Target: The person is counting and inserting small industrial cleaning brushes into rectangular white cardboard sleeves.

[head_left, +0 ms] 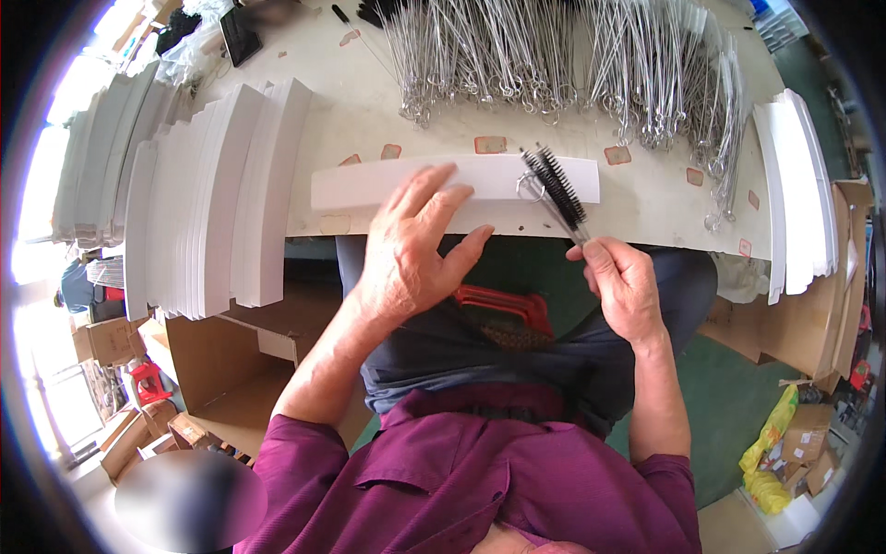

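A long white card strip (369, 183) lies across the near edge of the table (646, 198). My left hand (411, 245) rests flat on the strip's middle, fingers spread. My right hand (623, 282) pinches the wire ends of two thin black bristle brushes (558, 189), whose bristled heads and a metal ring lie over the strip's right part.
Tall stacks of white card strips (217, 198) stand at the left, and another stack (798, 198) at the right. Several wire-handled brushes (563, 55) are heaped at the back of the table. A red tool (503, 305) lies on my lap. Cardboard boxes (231, 369) sit on the floor.
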### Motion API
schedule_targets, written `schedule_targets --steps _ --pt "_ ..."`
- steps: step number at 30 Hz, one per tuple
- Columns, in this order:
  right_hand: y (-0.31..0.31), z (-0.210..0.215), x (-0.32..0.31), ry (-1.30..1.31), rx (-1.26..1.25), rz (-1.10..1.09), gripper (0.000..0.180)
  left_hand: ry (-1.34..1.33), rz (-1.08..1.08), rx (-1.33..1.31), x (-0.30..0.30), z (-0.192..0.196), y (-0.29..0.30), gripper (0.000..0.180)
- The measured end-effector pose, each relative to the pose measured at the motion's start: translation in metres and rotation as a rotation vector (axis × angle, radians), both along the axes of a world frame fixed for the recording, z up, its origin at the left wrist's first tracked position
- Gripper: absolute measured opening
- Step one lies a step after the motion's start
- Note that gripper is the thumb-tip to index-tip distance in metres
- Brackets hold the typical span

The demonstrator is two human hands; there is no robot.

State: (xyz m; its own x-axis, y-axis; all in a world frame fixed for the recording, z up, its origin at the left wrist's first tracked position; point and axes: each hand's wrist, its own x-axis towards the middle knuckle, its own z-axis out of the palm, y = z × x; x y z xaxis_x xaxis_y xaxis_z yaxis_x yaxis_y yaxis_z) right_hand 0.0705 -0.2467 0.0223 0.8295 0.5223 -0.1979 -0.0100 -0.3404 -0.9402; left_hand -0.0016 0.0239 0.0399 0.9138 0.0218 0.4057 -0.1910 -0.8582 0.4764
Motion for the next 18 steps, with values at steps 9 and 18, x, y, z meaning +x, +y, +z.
schedule_targets --steps 9,18 --pt "-0.01 0.012 0.003 0.073 0.063 -0.084 0.033 0.223 -0.014 0.338 0.013 0.005 0.025 0.078" --pt "-0.013 0.015 0.0 0.047 0.06 -0.099 0.032 0.263 -0.042 0.282 -0.009 -0.008 0.027 0.069"
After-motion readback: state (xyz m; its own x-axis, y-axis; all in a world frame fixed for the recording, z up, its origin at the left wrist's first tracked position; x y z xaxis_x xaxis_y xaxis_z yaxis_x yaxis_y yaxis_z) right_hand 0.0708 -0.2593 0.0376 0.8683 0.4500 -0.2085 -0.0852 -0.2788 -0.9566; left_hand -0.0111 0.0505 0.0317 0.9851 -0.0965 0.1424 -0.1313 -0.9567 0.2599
